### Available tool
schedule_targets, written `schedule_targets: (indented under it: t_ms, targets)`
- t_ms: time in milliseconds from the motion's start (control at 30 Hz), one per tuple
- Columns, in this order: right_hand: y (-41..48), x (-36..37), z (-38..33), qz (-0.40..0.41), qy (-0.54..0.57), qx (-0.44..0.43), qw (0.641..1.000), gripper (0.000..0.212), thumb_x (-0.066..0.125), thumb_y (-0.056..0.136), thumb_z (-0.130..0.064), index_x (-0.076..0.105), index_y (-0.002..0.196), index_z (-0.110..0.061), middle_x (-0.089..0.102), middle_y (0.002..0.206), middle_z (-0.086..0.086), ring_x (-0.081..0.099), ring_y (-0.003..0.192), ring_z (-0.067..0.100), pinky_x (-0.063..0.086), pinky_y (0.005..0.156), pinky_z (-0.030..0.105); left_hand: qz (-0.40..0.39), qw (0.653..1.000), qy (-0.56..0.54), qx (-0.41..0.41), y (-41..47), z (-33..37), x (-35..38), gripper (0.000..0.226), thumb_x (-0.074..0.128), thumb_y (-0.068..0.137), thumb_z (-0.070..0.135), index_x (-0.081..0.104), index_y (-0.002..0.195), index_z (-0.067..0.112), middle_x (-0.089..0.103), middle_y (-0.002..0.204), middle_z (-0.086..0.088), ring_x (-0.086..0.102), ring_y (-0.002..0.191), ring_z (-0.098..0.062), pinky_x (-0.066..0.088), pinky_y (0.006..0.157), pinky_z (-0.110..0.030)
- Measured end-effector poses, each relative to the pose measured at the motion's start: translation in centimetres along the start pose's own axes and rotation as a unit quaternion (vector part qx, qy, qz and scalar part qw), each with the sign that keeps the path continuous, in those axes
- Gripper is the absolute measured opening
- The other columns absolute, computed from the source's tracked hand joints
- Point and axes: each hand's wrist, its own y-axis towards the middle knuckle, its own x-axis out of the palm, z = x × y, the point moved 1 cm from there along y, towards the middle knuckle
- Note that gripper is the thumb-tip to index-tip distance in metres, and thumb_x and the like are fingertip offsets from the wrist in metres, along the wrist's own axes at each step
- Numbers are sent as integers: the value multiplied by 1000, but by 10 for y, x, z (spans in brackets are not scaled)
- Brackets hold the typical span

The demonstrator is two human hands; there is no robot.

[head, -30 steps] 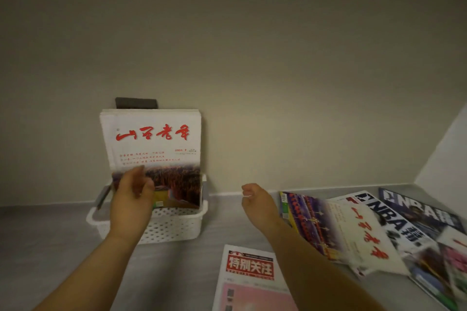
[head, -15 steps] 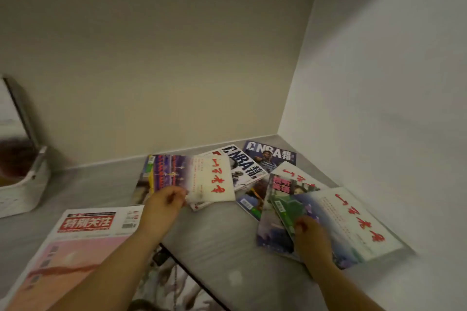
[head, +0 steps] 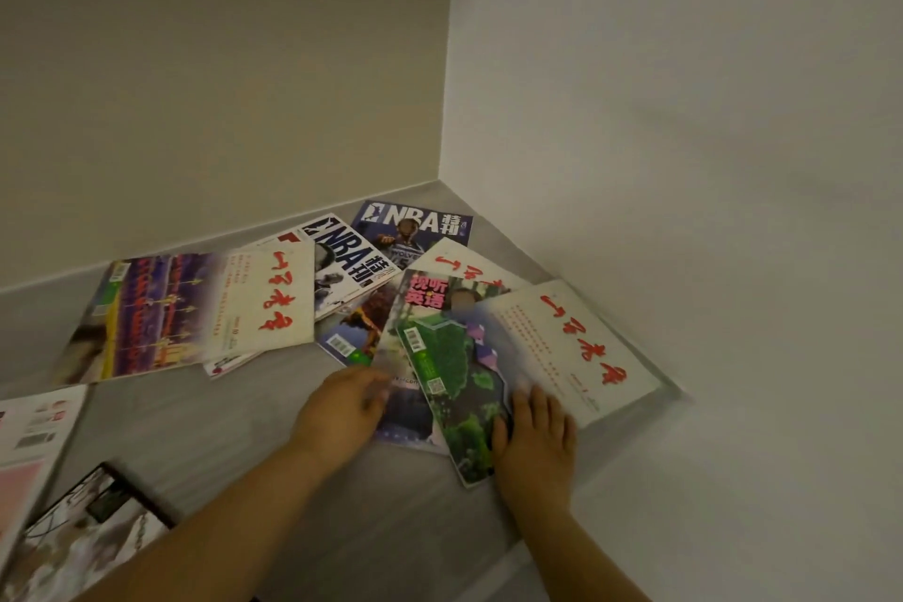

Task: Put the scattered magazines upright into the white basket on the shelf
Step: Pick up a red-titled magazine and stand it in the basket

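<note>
The right hand [head: 535,440] rests flat, fingers straight and slightly spread, on the near end of the green-and-white magazine [head: 562,347]. That magazine's far long edge runs close along the side wall [head: 684,161]. The left hand [head: 342,406] reaches the near-left edge of the pink-titled magazine [head: 425,298] tucked beneath it. Blur hides whether its fingers pinch that edge or only touch it. Behind, a white NBA magazine [head: 347,264] and a blue NBA magazine [head: 415,230] lie towards the back wall [head: 220,88]. A purple-cover magazine [head: 195,313] lies flat to the left. Bare shelf [head: 234,420] lies open left of the left hand.
</note>
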Motion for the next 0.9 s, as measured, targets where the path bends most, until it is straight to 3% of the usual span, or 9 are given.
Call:
schedule_targets:
  t_ms: [133, 300, 400, 467, 600, 733, 900]
  targets:
    - [1, 3, 3, -15, 11, -3, 1000, 54, 22, 94, -43, 12, 144, -23, 8, 156, 4, 1, 144, 21, -4, 116, 38, -12, 997, 60, 45, 35, 21, 19, 42, 50, 88, 20, 44, 128, 14, 43, 139, -9, 41, 125, -27, 35, 104, -34]
    - [1, 0, 2, -25, 27, -9, 999, 54, 22, 94, -43, 12, 144, -24, 5, 156, 4, -2, 144, 20, -8, 115, 37, -73, 988, 136, -13, 79, 31, 24, 58, 47, 89, 30, 21, 139, 12, 26, 149, -11, 26, 135, -31, 26, 110, -41]
    - [3, 0, 2, -27, 24, -9, 999, 53, 21, 95, -41, 11, 144, -23, 4, 156, 3, -3, 144, 20, -7, 116, 38, -106, 984, 143, -33, 86, 26, 29, 60, 49, 88, 33, 22, 138, 12, 30, 147, -12, 30, 133, -31, 28, 111, -42]
    - [3, 1, 2, -33, 21, -9, 999, 52, 19, 95, -39, 11, 144, -23, 4, 156, 3, -3, 144, 21, -9, 115, 38, -75, 984, 157, -36, 85, 22, 33, 60, 53, 85, 35, 28, 136, 14, 36, 144, -12, 33, 130, -31, 26, 111, -42]
    - [2, 0, 4, -26, 34, -8, 999, 49, 21, 95, -39, 18, 142, -25, 9, 156, 1, 0, 144, 20, -12, 112, 37, -51, 984, 146, -89, 87, 22, 28, 65, 63, 77, 38, 35, 130, 12, 47, 132, -15, 42, 122, -32, 34, 102, -40]
    - [1, -2, 2, -12, 58, -10, 998, 48, 27, 94, -39, 25, 140, -25, 16, 155, 1, 4, 144, 20, -10, 114, 37, -109, 985, 109, -73, 88, 31, 18, 42, 51, 88, 27, 40, 124, 8, 56, 124, -20, 53, 110, -34, 44, 89, -38]
    - [-4, -8, 3, 13, 131, 13, 991, 59, 42, 90, -39, 18, 142, -23, 6, 156, 3, 1, 143, 21, -2, 116, 34, 12, 991, 131, 22, 62, 39, 0, 24, 40, 92, 22, 45, 111, 8, 65, 101, -22, 60, 92, -37, 43, 69, -36]
